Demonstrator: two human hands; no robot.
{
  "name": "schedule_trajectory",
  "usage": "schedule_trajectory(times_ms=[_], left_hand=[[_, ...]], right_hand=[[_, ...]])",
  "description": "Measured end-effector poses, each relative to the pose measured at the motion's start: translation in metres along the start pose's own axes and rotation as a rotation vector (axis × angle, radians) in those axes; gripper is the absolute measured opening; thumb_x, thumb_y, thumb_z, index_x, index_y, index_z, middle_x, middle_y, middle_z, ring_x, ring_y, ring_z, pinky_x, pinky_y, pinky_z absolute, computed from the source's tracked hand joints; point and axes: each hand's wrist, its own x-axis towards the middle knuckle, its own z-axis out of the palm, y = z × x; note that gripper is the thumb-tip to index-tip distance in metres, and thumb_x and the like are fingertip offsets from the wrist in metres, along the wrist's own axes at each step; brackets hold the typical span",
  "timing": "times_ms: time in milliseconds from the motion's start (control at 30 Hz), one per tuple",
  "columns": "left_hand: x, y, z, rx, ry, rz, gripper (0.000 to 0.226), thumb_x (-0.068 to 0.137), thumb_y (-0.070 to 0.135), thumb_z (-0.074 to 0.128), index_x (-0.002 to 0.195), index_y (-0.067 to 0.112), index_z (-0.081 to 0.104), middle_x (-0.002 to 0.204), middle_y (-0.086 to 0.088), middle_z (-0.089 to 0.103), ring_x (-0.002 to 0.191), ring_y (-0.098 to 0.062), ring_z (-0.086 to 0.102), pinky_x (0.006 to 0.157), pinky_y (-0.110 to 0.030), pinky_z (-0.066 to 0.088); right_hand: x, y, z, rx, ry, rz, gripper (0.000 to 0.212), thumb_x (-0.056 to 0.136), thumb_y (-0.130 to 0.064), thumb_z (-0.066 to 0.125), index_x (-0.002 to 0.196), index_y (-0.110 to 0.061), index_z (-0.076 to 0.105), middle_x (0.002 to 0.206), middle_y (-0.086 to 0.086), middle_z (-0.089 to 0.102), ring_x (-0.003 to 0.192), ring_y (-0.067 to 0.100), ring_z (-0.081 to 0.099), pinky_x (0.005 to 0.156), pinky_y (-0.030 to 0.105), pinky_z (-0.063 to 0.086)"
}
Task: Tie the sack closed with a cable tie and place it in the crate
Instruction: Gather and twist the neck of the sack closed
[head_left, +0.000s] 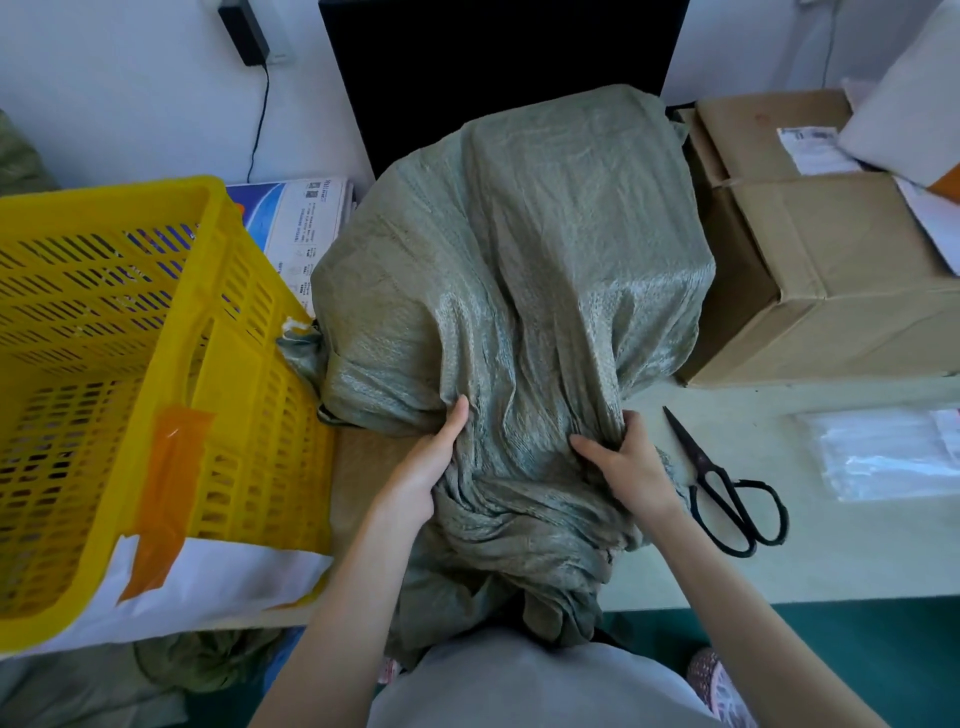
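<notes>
On table: both hands, left (434, 457) and right (626, 465), clutched sack (519, 270) neck folds; loose gathering could splay before tying.

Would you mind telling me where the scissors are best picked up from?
Take the scissors by the two black loop handles, coming from the near table edge: the loops lie toward the person and the closed blades point away. The right hand, now gripping the sack, is nearest.

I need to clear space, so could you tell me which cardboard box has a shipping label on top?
The far cardboard box by the wall bears the white label; the near cardboard box shows none.
</notes>
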Motion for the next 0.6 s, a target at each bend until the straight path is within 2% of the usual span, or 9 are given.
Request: schedule_trajectory(times_ms=[67, 133, 233, 300, 367, 400, 500, 600], left_hand=[[-0.005, 0.002, 0.003, -0.040, -0.034, -0.069, 0.094, 0.070, 0.076, 0.056, 0.143, 0.019, 0.039, 0.143, -0.012, 0.046, 0.129, -0.032, 0.044, 0.102, -0.046, 0.038], [-0.007, 0.003, 0.006, -0.072, -0.057, -0.081, 0.085, 0.075, 0.069, 0.057, 0.142, 0.018, 0.041, 0.140, -0.013, 0.048, 0.127, -0.031, 0.047, 0.090, -0.042, 0.041], [-0.002, 0.003, 0.009, -0.172, -0.096, -0.048, 0.083, 0.065, 0.061, 0.073, 0.134, 0.018, 0.053, 0.124, -0.013, 0.062, 0.106, -0.029, 0.061, 0.084, -0.041, 0.050], [-0.002, 0.006, 0.011, -0.215, -0.084, 0.007, 0.069, 0.072, 0.051, 0.075, 0.128, 0.016, 0.057, 0.115, -0.011, 0.065, 0.092, -0.025, 0.064, 0.072, -0.036, 0.051], [-0.003, 0.013, 0.014, -0.224, -0.067, 0.056, 0.059, 0.078, 0.042, 0.073, 0.127, 0.014, 0.057, 0.111, -0.008, 0.067, 0.086, -0.022, 0.064, 0.069, -0.033, 0.049], [-0.004, 0.019, 0.015, -0.225, -0.057, 0.083, 0.057, 0.079, 0.039, 0.073, 0.127, 0.013, 0.057, 0.110, -0.008, 0.067, 0.085, -0.021, 0.064, 0.068, -0.032, 0.049], [0.003, 0.042, 0.017, -0.227, -0.029, 0.177, 0.051, 0.083, 0.033, 0.071, 0.127, 0.011, 0.058, 0.111, -0.009, 0.068, 0.086, -0.021, 0.064, 0.073, -0.032, 0.049], [0.014, 0.061, 0.022, -0.163, 0.009, 0.229, 0.055, 0.082, 0.031, 0.072, 0.130, 0.010, 0.056, 0.115, -0.012, 0.067, 0.092, -0.024, 0.066, 0.078, -0.033, 0.050]], right_hand=[[0.004, -0.002, 0.000, -0.042, -0.036, 0.031, 0.063, 0.076, -0.036, 0.075, 0.124, -0.010, 0.045, 0.114, 0.006, 0.062, 0.103, 0.023, 0.061, 0.092, 0.046, 0.051], [0.006, -0.005, 0.001, -0.035, -0.074, 0.040, 0.062, 0.074, -0.038, 0.077, 0.120, -0.010, 0.047, 0.113, 0.006, 0.063, 0.102, 0.022, 0.061, 0.091, 0.042, 0.051], [0.010, -0.009, 0.005, 0.026, -0.133, 0.079, 0.075, 0.070, -0.042, 0.079, 0.127, -0.010, 0.042, 0.122, 0.005, 0.059, 0.110, 0.022, 0.057, 0.097, 0.038, 0.047], [0.009, -0.012, 0.011, 0.075, -0.166, 0.112, 0.086, 0.066, -0.048, 0.080, 0.132, -0.013, 0.037, 0.128, 0.002, 0.054, 0.117, 0.021, 0.053, 0.102, 0.037, 0.043], [0.011, -0.013, 0.015, 0.149, -0.162, 0.118, 0.093, 0.060, -0.053, 0.081, 0.133, -0.016, 0.037, 0.130, 0.001, 0.055, 0.118, 0.021, 0.053, 0.103, 0.039, 0.043], [0.013, -0.015, 0.016, 0.184, -0.148, 0.116, 0.087, 0.062, -0.050, 0.081, 0.130, -0.017, 0.039, 0.128, 0.001, 0.056, 0.116, 0.020, 0.055, 0.100, 0.038, 0.045], [0.020, -0.027, 0.014, 0.235, -0.089, 0.080, 0.052, 0.078, -0.028, 0.075, 0.118, -0.016, 0.043, 0.117, 0.004, 0.060, 0.103, 0.019, 0.059, 0.082, 0.029, 0.048], [0.032, -0.040, 0.007, 0.237, -0.034, 0.053, 0.038, 0.084, -0.015, 0.069, 0.112, -0.012, 0.043, 0.113, 0.011, 0.061, 0.090, 0.020, 0.063, 0.078, 0.032, 0.050]])
